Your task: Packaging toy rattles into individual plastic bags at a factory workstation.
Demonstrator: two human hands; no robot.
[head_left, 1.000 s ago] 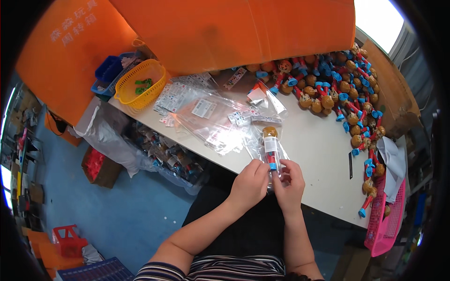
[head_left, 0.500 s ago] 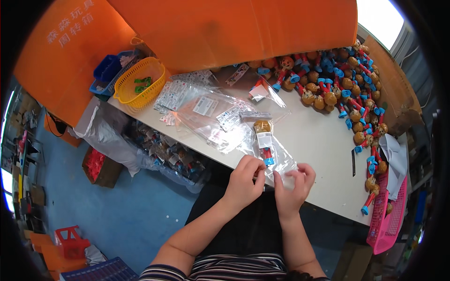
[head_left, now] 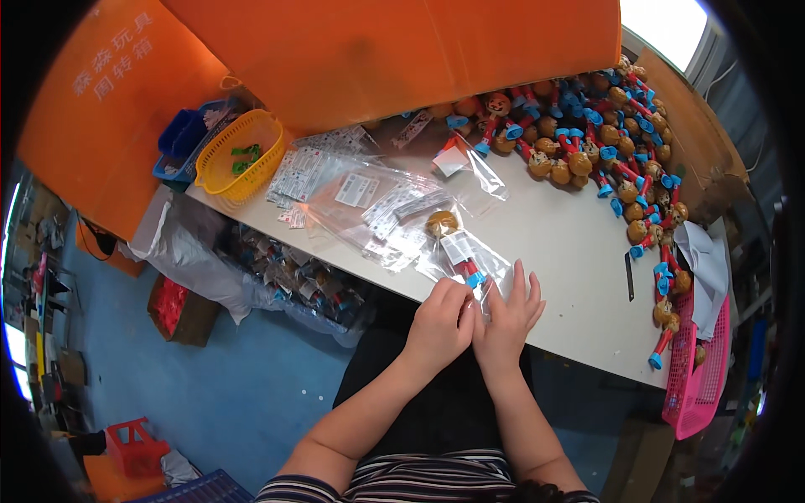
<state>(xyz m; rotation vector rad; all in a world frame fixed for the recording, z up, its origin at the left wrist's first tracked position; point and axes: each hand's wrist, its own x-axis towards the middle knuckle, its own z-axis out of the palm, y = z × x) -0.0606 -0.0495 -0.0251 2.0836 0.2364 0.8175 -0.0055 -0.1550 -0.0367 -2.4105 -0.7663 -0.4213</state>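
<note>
A clear plastic bag (head_left: 495, 261) lies at the table's near edge, holding a small toy figure (head_left: 442, 223) with a round brown head, red body and blue base. A white printed slip (head_left: 459, 246) covers the figure's middle. My left hand (head_left: 438, 325) is closed in a pinch on the bag's near end, just below the blue base. Right beside it, my right hand (head_left: 508, 325) rests against the bag with fingers stretched and apart, its thumb close to the left fingertips. More clear bags (head_left: 335, 216) and printed slips (head_left: 293, 176) lie to the left.
Many similar toy figures (head_left: 579, 163) are heaped at the back right. A yellow basket (head_left: 277, 151) and blue bins (head_left: 180, 134) stand at the left, a pink basket (head_left: 694, 407) at the right edge. Orange boards (head_left: 402, 59) border the back. Bagged toys (head_left: 293, 272) sit below the table.
My right hand has moved left beside my left hand, its fingers straightening. The bagged figure now lies tilted, its head toward the left. The whole view has shifted slightly.
</note>
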